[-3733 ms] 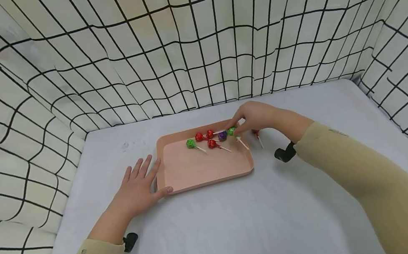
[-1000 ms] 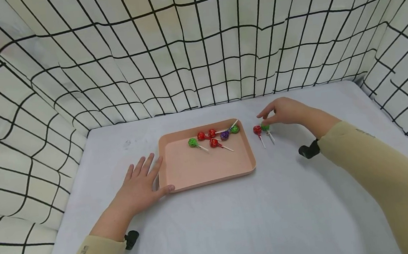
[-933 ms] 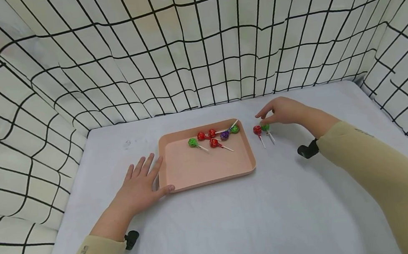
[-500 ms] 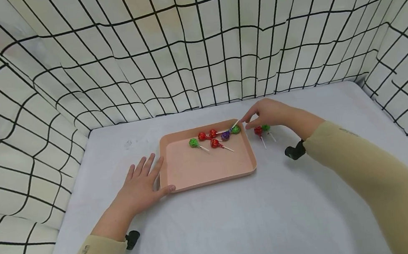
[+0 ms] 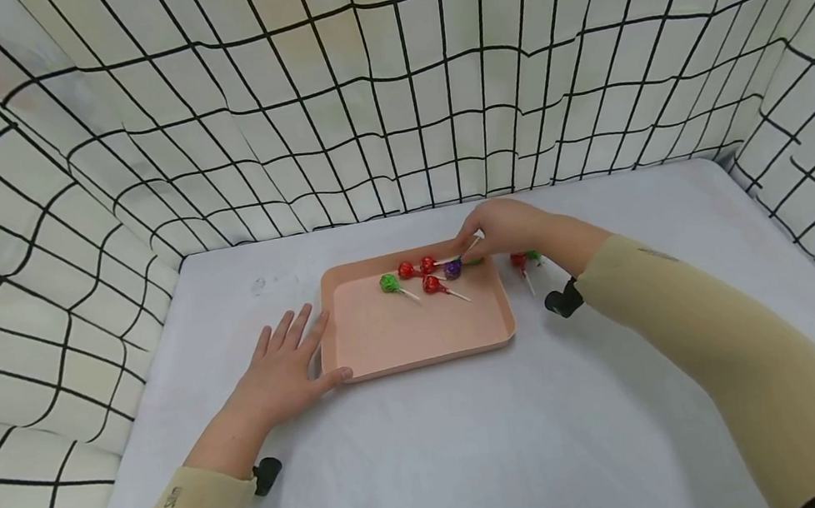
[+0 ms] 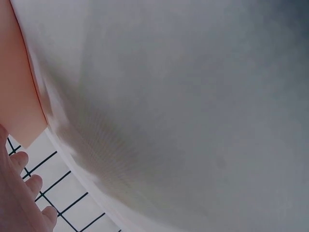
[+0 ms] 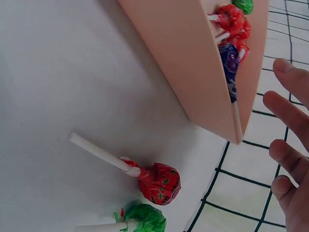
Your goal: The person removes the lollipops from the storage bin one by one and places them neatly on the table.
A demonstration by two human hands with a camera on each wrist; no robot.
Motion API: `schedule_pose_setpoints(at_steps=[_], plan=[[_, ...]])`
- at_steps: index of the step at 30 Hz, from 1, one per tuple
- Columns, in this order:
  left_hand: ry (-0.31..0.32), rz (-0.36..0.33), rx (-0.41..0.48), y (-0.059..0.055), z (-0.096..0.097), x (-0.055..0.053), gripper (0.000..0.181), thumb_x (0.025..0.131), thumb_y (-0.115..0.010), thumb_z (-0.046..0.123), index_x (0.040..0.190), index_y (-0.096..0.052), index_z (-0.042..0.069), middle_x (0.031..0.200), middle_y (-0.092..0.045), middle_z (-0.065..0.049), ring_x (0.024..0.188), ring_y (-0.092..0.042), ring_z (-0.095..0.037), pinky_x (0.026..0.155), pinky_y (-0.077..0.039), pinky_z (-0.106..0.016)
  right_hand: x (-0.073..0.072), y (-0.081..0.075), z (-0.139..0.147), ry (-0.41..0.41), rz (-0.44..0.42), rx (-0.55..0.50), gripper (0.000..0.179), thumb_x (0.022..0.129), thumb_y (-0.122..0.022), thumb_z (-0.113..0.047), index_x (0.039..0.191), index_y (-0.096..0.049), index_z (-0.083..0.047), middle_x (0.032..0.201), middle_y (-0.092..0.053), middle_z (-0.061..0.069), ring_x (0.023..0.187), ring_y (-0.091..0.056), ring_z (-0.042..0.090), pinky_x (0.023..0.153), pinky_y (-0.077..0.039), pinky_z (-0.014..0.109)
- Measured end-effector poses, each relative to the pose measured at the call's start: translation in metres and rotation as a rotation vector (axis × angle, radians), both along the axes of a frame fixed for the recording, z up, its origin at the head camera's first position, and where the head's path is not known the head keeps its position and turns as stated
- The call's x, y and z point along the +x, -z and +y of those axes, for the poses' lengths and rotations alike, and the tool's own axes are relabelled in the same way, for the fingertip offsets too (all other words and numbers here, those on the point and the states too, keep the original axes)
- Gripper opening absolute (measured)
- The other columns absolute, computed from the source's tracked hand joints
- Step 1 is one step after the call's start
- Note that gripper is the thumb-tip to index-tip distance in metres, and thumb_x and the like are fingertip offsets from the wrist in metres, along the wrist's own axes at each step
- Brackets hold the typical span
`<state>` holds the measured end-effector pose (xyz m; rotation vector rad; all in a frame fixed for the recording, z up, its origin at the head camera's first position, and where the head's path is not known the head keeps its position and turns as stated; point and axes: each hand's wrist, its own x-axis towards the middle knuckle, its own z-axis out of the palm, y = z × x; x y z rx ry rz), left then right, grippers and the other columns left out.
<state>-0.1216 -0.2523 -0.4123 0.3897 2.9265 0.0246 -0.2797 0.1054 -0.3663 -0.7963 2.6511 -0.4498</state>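
My left hand point(image 5: 278, 373) lies with spread fingers at the left edge of a pink tray point(image 5: 402, 342), thumb at its front rim. My right hand point(image 5: 502, 226) is over the tray's back right corner, thumb and index finger close around the stick of a purple lollipop point(image 5: 453, 269). Beneath those fingers a green lollipop in the corner is mostly hidden. In the right wrist view the fingers point(image 7: 289, 116) are apart, beyond the tray wall, with no lollipop between them. Several red lollipops point(image 5: 431, 285) and another green lollipop point(image 5: 389, 283) lie in the tray.
On the white table point(image 5: 430, 452), right of the tray, lie a red lollipop point(image 7: 161, 183) and a green lollipop point(image 7: 147, 220), partly under the right wrist in the head view. A black-gridded white wall point(image 5: 390, 105) surrounds the back and sides.
A green lollipop has gone from the tray to the table beside the red one. My right hand has since moved back left, over the tray's corner. The left hand has stayed put.
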Motion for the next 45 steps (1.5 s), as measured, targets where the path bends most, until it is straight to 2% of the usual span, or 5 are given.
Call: schedule_pose_setpoints(at_steps=[5,14,21,32,45], plan=[[-0.004,-0.001,0.0,0.001,0.0,0.0,0.103,0.073,-0.031,0.084,0.15,-0.008,0.019,0.155,-0.005,-0.011,0.141,-0.002,-0.035,0.111,-0.002,-0.057,-0.002,0.003,-0.012,-0.104,0.054,0.065,0.027,0.081,-0.07,-0.037,0.107,-0.07,-0.032,0.097,-0.066,-0.015,0.091,-0.051,0.009,0.084,-0.045,0.03],[-0.007,0.002,0.004,-0.001,0.002,0.001,0.102,0.074,-0.032,0.084,0.15,-0.009,0.02,0.156,-0.006,-0.01,0.141,-0.003,-0.034,0.112,-0.002,-0.056,-0.001,0.009,-0.023,-0.292,0.172,0.198,0.026,0.082,-0.068,-0.038,0.108,-0.069,-0.036,0.096,-0.065,-0.016,0.086,-0.05,0.012,0.078,-0.043,0.03],[-0.006,0.0,0.005,-0.001,-0.001,0.002,0.103,0.073,-0.031,0.084,0.15,-0.008,0.02,0.156,-0.006,-0.01,0.141,-0.002,-0.034,0.112,-0.002,-0.056,-0.004,0.016,-0.03,-0.348,0.227,0.263,0.027,0.083,-0.067,-0.039,0.11,-0.068,-0.036,0.103,-0.065,-0.019,0.084,-0.049,0.012,0.077,-0.041,0.029],[-0.006,0.005,0.006,-0.005,0.002,0.001,0.102,0.074,-0.033,0.083,0.15,-0.01,0.019,0.155,-0.006,-0.01,0.141,-0.004,-0.035,0.112,-0.003,-0.056,-0.005,0.023,-0.038,-0.429,0.316,0.36,0.027,0.085,-0.067,-0.033,0.111,-0.068,-0.034,0.097,-0.067,-0.012,0.084,-0.051,0.015,0.077,-0.043,0.031],[-0.005,0.011,-0.001,-0.001,0.0,0.0,0.103,0.072,-0.028,0.086,0.15,-0.008,0.02,0.156,-0.005,-0.009,0.141,-0.004,-0.034,0.112,-0.002,-0.056,0.001,0.022,-0.04,-0.418,0.316,0.359,0.026,0.085,-0.066,-0.029,0.111,-0.068,-0.031,0.098,-0.067,-0.011,0.084,-0.052,0.015,0.08,-0.045,0.032]])
